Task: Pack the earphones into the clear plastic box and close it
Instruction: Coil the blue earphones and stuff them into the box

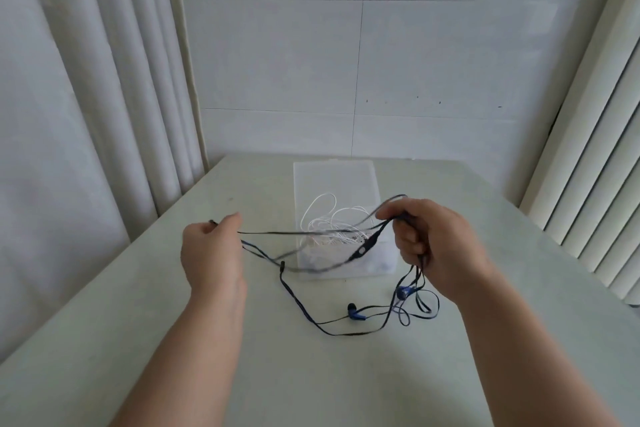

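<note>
The clear plastic box stands open on the table, its lid lying flat behind it. White earphones lie coiled inside it. My left hand pinches one end of the black-and-blue earphones' flat cable. My right hand grips a bundle of the same cable above the box's right side. The cable stretches between both hands, blurred, with its inline remote hanging over the box. Two blue earbuds and loose loops rest on the table in front of the box.
The pale green table is bounded by a white tiled wall behind, a curtain at the left and ribbed white panels at the right.
</note>
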Action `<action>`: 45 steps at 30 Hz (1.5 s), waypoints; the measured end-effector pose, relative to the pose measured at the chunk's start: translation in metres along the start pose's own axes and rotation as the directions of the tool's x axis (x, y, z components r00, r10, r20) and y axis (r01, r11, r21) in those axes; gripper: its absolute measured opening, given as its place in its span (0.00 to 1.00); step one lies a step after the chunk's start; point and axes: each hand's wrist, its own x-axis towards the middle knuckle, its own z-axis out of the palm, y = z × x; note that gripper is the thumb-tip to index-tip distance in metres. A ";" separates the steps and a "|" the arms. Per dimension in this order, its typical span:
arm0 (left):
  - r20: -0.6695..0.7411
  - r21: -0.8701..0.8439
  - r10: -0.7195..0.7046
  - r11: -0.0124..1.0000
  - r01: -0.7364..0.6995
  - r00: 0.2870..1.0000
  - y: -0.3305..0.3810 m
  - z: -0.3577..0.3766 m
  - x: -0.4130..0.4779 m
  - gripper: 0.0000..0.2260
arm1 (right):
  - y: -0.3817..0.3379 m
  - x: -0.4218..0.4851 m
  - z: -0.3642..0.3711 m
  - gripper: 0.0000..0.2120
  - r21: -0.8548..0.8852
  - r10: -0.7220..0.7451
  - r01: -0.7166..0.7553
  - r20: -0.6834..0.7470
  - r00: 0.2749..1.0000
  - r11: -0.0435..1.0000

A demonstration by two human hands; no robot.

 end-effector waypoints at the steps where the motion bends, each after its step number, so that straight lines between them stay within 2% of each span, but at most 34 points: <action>1: -0.053 0.020 -0.071 0.997 0.072 0.996 0.000 0.001 -0.001 0.16 | 0.001 -0.001 0.002 0.12 -0.016 -0.012 0.012 0.013 1.000 1.000; 3: -0.129 -0.001 -0.206 0.978 0.207 0.970 0.003 0.001 -0.004 0.24 | 0.002 -0.004 0.009 0.14 -0.098 -0.035 0.040 0.051 0.998 0.994; 4: -0.166 0.002 -0.171 0.985 0.174 0.971 0.004 0.001 -0.004 0.26 | 0.003 -0.005 0.013 0.15 -0.154 -0.035 0.047 0.080 0.996 0.987; 5: -0.195 0.015 -0.046 0.999 0.050 0.980 0.004 -0.001 -0.006 0.27 | 0.004 -0.006 0.017 0.14 -0.212 -0.026 0.049 0.109 0.994 0.976; 6: -0.178 0.025 0.142 0.990 -0.140 0.974 0.005 -0.003 -0.010 0.24 | 0.004 -0.007 0.020 0.14 -0.274 -0.017 0.053 0.135 0.991 0.960; 7: -0.092 0.018 0.345 0.938 -0.345 0.934 0.004 -0.002 -0.013 0.20 | 0.005 -0.008 0.023 0.14 -0.335 -0.006 0.058 0.155 0.988 0.940; 8: 0.058 -0.037 0.488 0.873 -0.486 0.871 0.005 -0.001 -0.018 0.16 | 0.006 -0.008 0.025 0.13 -0.385 0.003 0.063 0.170 0.986 0.921; 9: 0.268 -0.112 0.544 0.837 -0.535 0.795 0.006 0.000 -0.024 0.15 | 0.006 -0.009 0.027 0.13 -0.412 0.011 0.065 0.178 0.984 0.909; 10: 0.499 -0.176 0.540 0.829 -0.531 0.678 0.005 0.002 -0.030 0.21 | 0.006 -0.009 0.028 0.13 -0.414 0.015 0.064 0.185 0.983 0.908; 11: 0.698 -0.199 0.482 0.841 -0.503 0.530 0.004 0.004 -0.035 0.27 | 0.007 -0.010 0.029 0.12 -0.396 0.020 0.057 0.188 0.982 0.916; 12: 0.834 -0.177 0.385 0.865 -0.469 0.396 0.002 0.006 -0.041 0.32 | 0.007 -0.011 0.029 0.10 -0.367 0.026 0.047 0.191 0.981 0.929; 13: 0.910 -0.137 0.290 0.885 -0.444 0.297 0.001 0.007 -0.046 0.34 | 0.006 -0.011 0.029 0.10 -0.336 0.034 0.034 0.195 0.980 0.941; 14: 0.945 -0.095 0.216 0.899 -0.428 0.245 0.000 0.008 -0.050 0.35 | 0.006 -0.011 0.028 0.09 -0.313 0.041 0.024 0.199 0.979 0.950; 15: 0.958 -0.062 0.170 0.909 -0.411 0.231 -0.001 0.008 -0.053 0.35 | 0.005 -0.012 0.027 0.08 -0.296 0.044 0.018 0.202 0.978 0.955; 17: 0.956 -0.010 0.124 0.921 -0.390 0.267 -0.003 0.010 -0.057 0.40 | 0.006 -0.011 0.027 0.05 -0.272 0.033 0.024 0.202 0.979 0.962; 19: 0.951 0.030 0.109 0.899 -0.436 0.290 -0.004 0.012 -0.057 0.45 | 0.006 -0.010 0.027 0.08 -0.275 0.022 0.030 0.185 0.982 0.961; 21: 0.952 0.064 0.096 0.867 -0.493 0.292 -0.003 0.012 -0.059 0.46 | 0.007 -0.010 0.028 0.09 -0.302 0.004 0.047 0.167 0.986 0.952; 27: 0.917 0.143 0.088 0.838 -0.527 0.389 -0.004 0.015 -0.063 0.26 | 0.007 -0.008 0.027 0.11 -0.317 -0.010 0.052 0.132 0.991 0.947; 30: 0.901 0.072 0.103 0.922 -0.382 0.420 0.000 0.012 -0.061 0.11 | 0.003 -0.010 0.023 0.10 -0.283 0.010 0.021 0.108 0.994 0.959; 32: 0.871 -0.005 0.119 0.972 -0.233 0.477 0.003 0.012 -0.061 0.10 | 0.001 -0.011 0.022 0.08 -0.268 0.038 -0.005 0.120 0.992 0.963; 33: 0.845 -0.030 0.144 0.975 -0.222 0.516 0.004 0.012 -0.060 0.12 | 0.001 -0.010 0.022 0.09 -0.307 0.051 -0.010 0.123 0.991 0.952; 36: 0.661 -0.124 0.255 0.965 -0.232 0.705 0.009 0.013 -0.046 0.13 | 0.004 -0.008 0.018 0.08 -0.462 0.021 0.019 0.081 0.996 0.886; 38: 0.536 -0.131 0.327 0.943 -0.306 0.778 0.012 0.010 -0.033 0.14 | 0.004 -0.006 0.014 0.05 -0.520 -0.026 0.042 0.038 0.999 0.853; 39: 0.504 -0.084 0.374 0.919 -0.386 0.779 0.012 0.008 -0.030 0.13 | 0.004 -0.006 0.013 0.06 -0.555 -0.046 0.047 0.017 0.999 0.831; 42: 0.463 0.060 0.517 0.792 -0.607 0.720 0.010 0.002 -0.027 0.13 | 0.003 -0.003 0.012 0.08 -0.646 -0.125 0.067 -0.045 0.991 0.760; 45: 0.436 0.193 0.634 0.627 -0.754 0.639 0.011 -0.001 -0.025 0.11 | 0.001 -0.004 0.012 0.07 -0.596 -0.212 0.106 -0.112 0.971 0.796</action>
